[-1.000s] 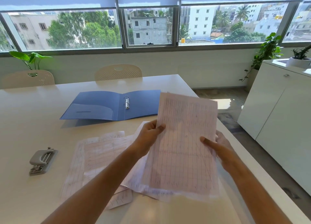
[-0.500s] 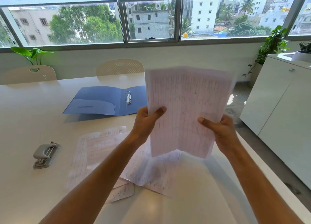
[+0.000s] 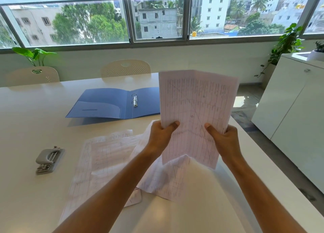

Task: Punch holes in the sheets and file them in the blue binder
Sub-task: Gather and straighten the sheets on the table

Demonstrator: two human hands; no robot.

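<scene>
I hold a stack of lined sheets [image 3: 196, 106] upright above the white table [image 3: 26, 127]. My left hand [image 3: 160, 136] grips its lower left edge, my right hand [image 3: 222, 138] its lower right edge, thumbs on the front. The blue binder [image 3: 105, 103] lies open and flat behind, its metal rings [image 3: 134, 100] at the spine; the held stack hides its right part. More loose sheets [image 3: 105, 154] lie spread on the table under my arms. A grey hole punch [image 3: 49, 160] sits to the left, away from both hands.
Two cream chairs [image 3: 126, 69] stand at the table's far side. A white cabinet [image 3: 294, 110] stands to the right across a strip of floor. Potted plants [image 3: 287, 41] sit by the windows. The table's right edge runs close to my right arm.
I have raised the stack off the table to upright, and my hands have moved closer together along its lower edge. The binder, punch and loose sheets stay put.
</scene>
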